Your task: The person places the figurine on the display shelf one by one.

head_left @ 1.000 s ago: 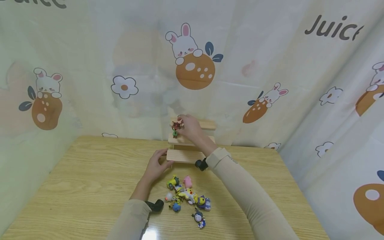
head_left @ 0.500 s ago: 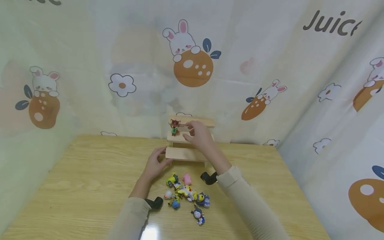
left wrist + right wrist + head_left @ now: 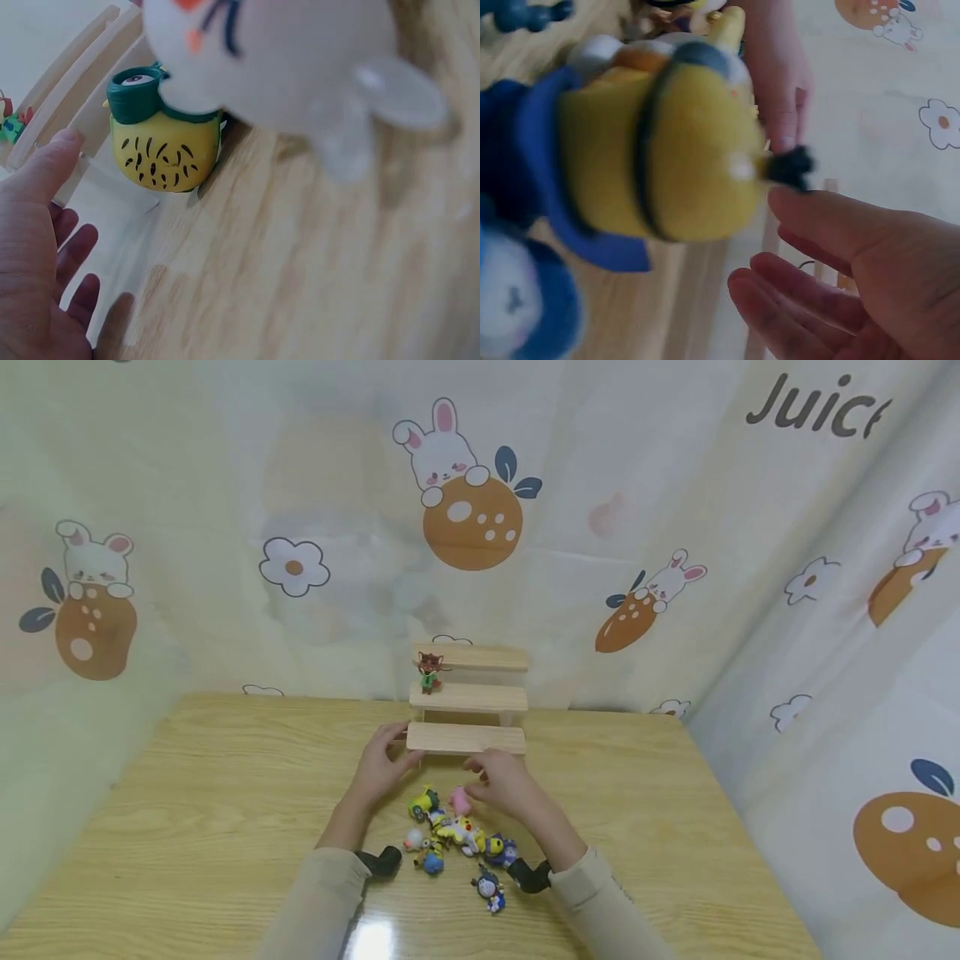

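Note:
My left hand (image 3: 381, 767) holds the left end of a three-step wooden display shelf (image 3: 467, 739), its thumb at the front edge of the lowest board. A brown fox figurine (image 3: 429, 673) in green stands at the left of the middle step. My right hand (image 3: 504, 782), fingers loosely bent and holding nothing, hovers just right of a pink pig figurine (image 3: 460, 801). In the right wrist view a yellow figurine (image 3: 660, 150) is large and blurred before that hand. A yellow toy with green goggles (image 3: 165, 139) lies near my left hand in the left wrist view.
Several small figurines lie in a heap in front of the shelf, among them a white-headed one (image 3: 413, 839). A dark-hooded figurine (image 3: 488, 888) lies nearest the front. A patterned curtain (image 3: 337, 635) hangs behind the wooden table (image 3: 225, 827).
My right hand has let go of the fox figurine, leaving it on the middle step, and has come down toward the pink pig figurine. My left hand stays at the shelf's end.

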Demonstrator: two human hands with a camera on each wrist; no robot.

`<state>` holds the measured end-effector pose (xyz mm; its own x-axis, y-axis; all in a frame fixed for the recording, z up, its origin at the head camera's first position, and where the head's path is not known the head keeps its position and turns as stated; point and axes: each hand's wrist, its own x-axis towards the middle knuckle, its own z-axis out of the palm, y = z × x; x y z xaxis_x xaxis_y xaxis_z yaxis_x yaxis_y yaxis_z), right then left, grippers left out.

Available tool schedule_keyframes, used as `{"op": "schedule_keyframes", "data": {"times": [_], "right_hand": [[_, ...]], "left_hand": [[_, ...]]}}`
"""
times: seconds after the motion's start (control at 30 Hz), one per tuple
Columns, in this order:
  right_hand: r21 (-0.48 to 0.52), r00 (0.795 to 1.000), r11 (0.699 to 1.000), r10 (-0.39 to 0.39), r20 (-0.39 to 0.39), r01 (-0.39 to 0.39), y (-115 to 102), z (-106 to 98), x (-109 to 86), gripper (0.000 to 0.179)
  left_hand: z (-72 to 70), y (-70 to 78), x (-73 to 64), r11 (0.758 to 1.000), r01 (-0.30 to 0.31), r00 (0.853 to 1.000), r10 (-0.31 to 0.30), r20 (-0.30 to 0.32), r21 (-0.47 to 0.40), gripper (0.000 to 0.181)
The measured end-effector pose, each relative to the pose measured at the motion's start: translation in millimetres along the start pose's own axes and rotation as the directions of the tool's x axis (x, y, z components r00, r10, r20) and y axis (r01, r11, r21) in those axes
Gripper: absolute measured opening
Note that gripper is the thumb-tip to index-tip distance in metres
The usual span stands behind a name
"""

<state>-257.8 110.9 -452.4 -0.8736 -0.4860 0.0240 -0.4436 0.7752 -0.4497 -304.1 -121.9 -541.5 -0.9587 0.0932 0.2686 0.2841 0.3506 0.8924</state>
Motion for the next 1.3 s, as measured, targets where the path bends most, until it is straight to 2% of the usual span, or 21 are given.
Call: {"op": "schedule_keyframes", "data": {"times": [0.17,0.33,0.47,0.57,0.73,0.87,0.97,1.03,1.17,1.3], "right_hand": [[0.017,0.995,1.0,-0.028,0.094,0.027,6.0,6.8,-0.6,0.036],[0.031,0.978,0.996,-0.086,0.189,0.082,15.4,11.2,1.1,0.04],[0.05,0.961,0.986,-0.166,0.222,0.159,21.1,12.0,2.4,0.037],[0.069,0.951,0.98,-0.197,0.238,0.186,22.9,11.4,3.5,0.034],[0.131,0.948,0.981,-0.175,0.267,0.145,25.9,12.1,5.3,0.031],[0.177,0.95,0.98,-0.134,0.28,0.087,29.0,12.9,4.8,0.032],[0.188,0.956,0.979,-0.125,0.264,0.077,31.4,13.9,4.5,0.036],[0.171,0.966,0.981,-0.125,0.225,0.087,33.2,15.3,4.7,0.038],[0.111,0.993,0.99,-0.092,0.076,0.083,34.5,17.9,5.0,0.033],[0.06,0.999,0.998,-0.005,-0.044,0.007,32.1,19.7,4.5,0.029]], "left_hand": [[-0.3,-1.3,0.2,1.0,0.0,1.0,0.0,-0.004,-0.001,0.064],[-0.6,-1.8,0.3,1.0,0.002,1.0,-0.002,0.002,-0.002,0.066],[-0.5,-1.2,0.1,1.0,0.0,1.0,0.0,0.006,-0.013,0.067],[-0.4,-1.0,-0.2,1.0,-0.008,1.0,0.008,-0.001,-0.017,0.066],[-1.0,-1.3,-0.4,1.0,-0.02,1.0,0.02,-0.001,-0.003,0.065],[-1.4,-1.3,-0.6,1.0,-0.001,1.0,0.001,0.004,-0.012,0.065],[-1.5,-1.2,-0.4,1.0,0.008,1.0,-0.008,0.008,-0.021,0.065],[-1.7,-1.1,-0.4,1.0,0.008,1.0,-0.008,0.01,-0.017,0.065],[-2.0,0.6,-1.1,1.0,0.003,1.0,-0.003,0.012,-0.02,0.065],[-1.4,1.1,-1.2,1.0,-0.001,1.0,0.001,0.016,-0.009,0.065]]}}
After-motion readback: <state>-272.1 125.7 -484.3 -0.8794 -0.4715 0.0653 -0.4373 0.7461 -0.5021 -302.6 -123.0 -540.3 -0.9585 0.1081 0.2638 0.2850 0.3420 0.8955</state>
